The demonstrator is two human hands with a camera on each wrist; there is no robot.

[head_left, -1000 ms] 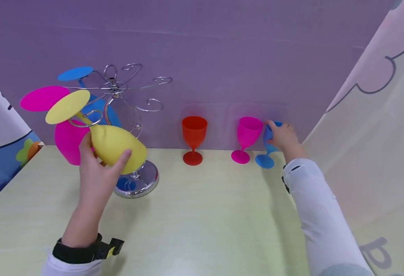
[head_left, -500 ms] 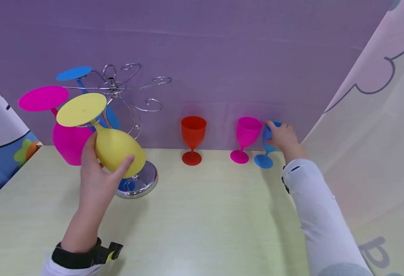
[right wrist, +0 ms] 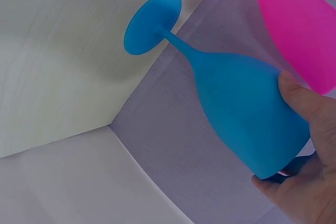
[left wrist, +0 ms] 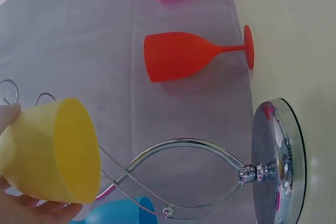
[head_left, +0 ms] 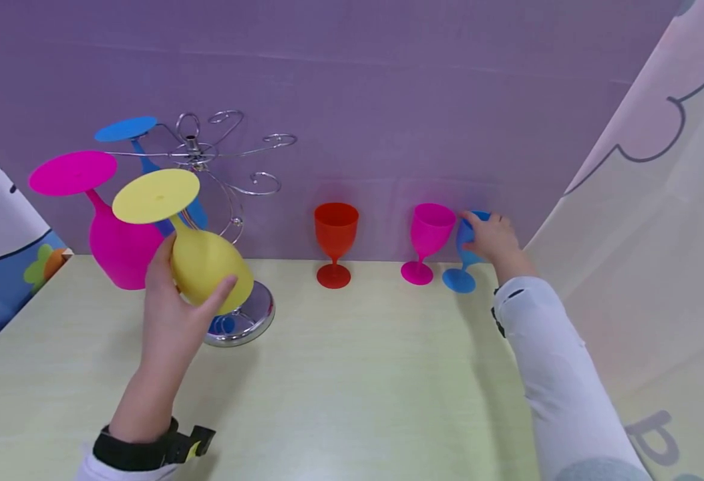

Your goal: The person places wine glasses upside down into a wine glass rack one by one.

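Note:
Upside down in my left hand (head_left: 174, 294) is a yellow goblet (head_left: 210, 267), its bowl between thumb and fingers and its foot on top. It stands before the chrome stemware rack (head_left: 234, 207); whether its stem sits in a hook is hidden. A magenta goblet (head_left: 120, 244) and a blue goblet (head_left: 138, 153) hang foot-up on the rack's left side. At the far right, my right hand (head_left: 496, 240) grips the rim of an upright, slightly tilted blue goblet (right wrist: 241, 103). In the left wrist view, the yellow bowl's open rim faces down toward the table.
On the pale table (head_left: 352, 387), an orange-red goblet (head_left: 336, 230) and a second magenta goblet (head_left: 431, 230) stand upright along the purple backdrop (head_left: 388, 133). The rack's round chrome base (head_left: 256, 321) is behind the left hand. A printed curtain (head_left: 658, 254) borders the right side.
The yellow goblet's foot has swung right and slightly down, facing the camera more, and the rack's near hook is now hidden behind it. The right hand stays on the blue goblet.

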